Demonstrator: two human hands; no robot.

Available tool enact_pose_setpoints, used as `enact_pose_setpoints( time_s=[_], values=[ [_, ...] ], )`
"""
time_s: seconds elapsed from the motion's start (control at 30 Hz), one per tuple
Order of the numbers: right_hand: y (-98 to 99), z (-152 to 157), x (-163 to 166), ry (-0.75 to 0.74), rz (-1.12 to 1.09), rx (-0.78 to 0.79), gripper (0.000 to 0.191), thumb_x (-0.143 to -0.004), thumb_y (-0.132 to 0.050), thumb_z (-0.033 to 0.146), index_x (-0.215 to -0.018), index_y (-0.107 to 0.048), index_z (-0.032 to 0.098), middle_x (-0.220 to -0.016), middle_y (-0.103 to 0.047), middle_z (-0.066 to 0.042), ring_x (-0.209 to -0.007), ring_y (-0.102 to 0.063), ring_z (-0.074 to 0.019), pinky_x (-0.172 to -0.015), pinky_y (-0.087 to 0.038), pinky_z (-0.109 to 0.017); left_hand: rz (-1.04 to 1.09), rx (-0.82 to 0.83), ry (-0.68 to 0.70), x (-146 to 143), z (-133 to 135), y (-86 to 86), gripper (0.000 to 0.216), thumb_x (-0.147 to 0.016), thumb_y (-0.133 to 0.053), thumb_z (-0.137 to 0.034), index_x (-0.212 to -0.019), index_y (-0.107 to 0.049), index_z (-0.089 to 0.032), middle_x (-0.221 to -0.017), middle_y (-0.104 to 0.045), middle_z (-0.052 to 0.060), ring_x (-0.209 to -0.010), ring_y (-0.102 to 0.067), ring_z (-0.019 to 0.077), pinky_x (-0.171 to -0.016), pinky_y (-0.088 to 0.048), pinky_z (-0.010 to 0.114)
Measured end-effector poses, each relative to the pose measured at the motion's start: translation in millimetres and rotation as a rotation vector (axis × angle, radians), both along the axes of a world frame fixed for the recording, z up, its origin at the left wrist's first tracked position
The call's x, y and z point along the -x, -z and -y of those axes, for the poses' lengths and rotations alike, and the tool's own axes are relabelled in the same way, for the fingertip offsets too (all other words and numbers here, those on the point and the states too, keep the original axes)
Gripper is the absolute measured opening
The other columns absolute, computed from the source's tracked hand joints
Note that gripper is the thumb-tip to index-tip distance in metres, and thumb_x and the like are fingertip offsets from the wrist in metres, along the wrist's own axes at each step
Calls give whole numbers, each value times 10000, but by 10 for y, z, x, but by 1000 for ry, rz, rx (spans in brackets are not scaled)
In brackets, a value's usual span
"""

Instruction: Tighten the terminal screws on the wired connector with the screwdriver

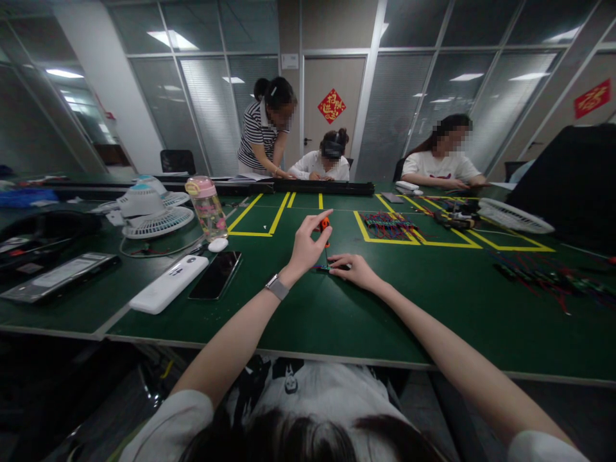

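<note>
Green matting covers the counter [298, 321] in front of you, marked farther off with yellow tape rectangles [255, 221]. Your left hand [305, 247], with a watch [276, 286] on its wrist, is raised just above the mat. Its grip is pressed together: thumb and forefinger pinch an orange-handled tool [326, 225], which stands roughly upright with its thin shaft pointing down.

Your right hand [355, 269] lies low on the mat, just right of the tool's tip. Its fingers stretch left onto a small dark part [323, 267] with bits of coloured wire. The fingertips touch that part, but you cannot tell whether this grip pinches it or only presses it flat. The part sits on the mat near the middle of the counter, between your two hands.

To your left lie a black phone [216, 274] and, just beside it, a white oblong case [168, 283]. Beyond them stand a clear bottle with a pink lid [208, 208] and a white desk fan [149, 215]. Inside a taped rectangle ahead and to your right rests a bundle of coloured wires [387, 224], well apart from your hands. More loose wires [553, 279] spread along the right side. Three people are at the far edge of the counter, one standing [262, 131] and two seated.
</note>
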State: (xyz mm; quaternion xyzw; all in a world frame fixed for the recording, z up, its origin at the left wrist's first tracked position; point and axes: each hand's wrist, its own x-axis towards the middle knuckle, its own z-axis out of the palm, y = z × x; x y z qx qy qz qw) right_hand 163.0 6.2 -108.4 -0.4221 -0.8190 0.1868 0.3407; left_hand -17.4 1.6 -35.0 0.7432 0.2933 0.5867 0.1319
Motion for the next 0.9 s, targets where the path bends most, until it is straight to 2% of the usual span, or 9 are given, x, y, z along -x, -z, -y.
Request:
enact_pose_setpoints(
  time_s=[0.1, 0.27, 0.47, 0.7, 0.9],
  values=[
    [2, 2, -2, 0, -5, 0, 160, -758, -673, 306, -873, -756, 230, -1109, -696, -70, -1024, -645, -243, -933, -478, -396, 1, 48, 49, 3, -10, 3, 412, -902, -437, -170, -1299, -500, -260, -1124, -619, 56, -974, -586, 144, -864, -474, 289],
    [-2, 10, -1, -3, -18, 8, 190, -744, -686, 299, -908, -739, 219, -1099, -698, -77, -1046, -639, -242, -938, -477, -391, 25, 67, 55, 2, -16, 4, 412, -897, -451, -176, -1296, -509, -262, -1136, -635, 56, -966, -601, 146, -864, -489, 295],
    [-16, 28, 20, 33, -61, 24, 135, -716, -705, 301, -801, -701, 195, -1053, -712, -79, -1005, -658, -243, -932, -478, -396, 26, 77, 52, 8, -3, -2, 418, -892, -460, -172, -1296, -513, -269, -1140, -651, 49, -952, -603, 151, -867, -489, 308],
    [-8, 33, 22, 36, -49, 3, 141, -729, -695, 304, -822, -707, 199, -1068, -706, -84, -1004, -657, -241, -939, -471, -394, -14, -7, -72, 7, 17, -28, 321, -863, -554, -263, -1178, -606, -230, -934, -612, 34, -832, -568, 132, -804, -469, 269],
    [31, -4, 13, 19, -52, 4, 125, -740, -683, 295, -812, -724, 202, -1065, -707, -83, -1008, -656, -238, -924, -481, -388, 12, 48, 20, 0, -12, -8, 380, -932, -399, -212, -1295, -505, -254, -1089, -613, 52, -947, -579, 135, -837, -464, 262]
  ],
)
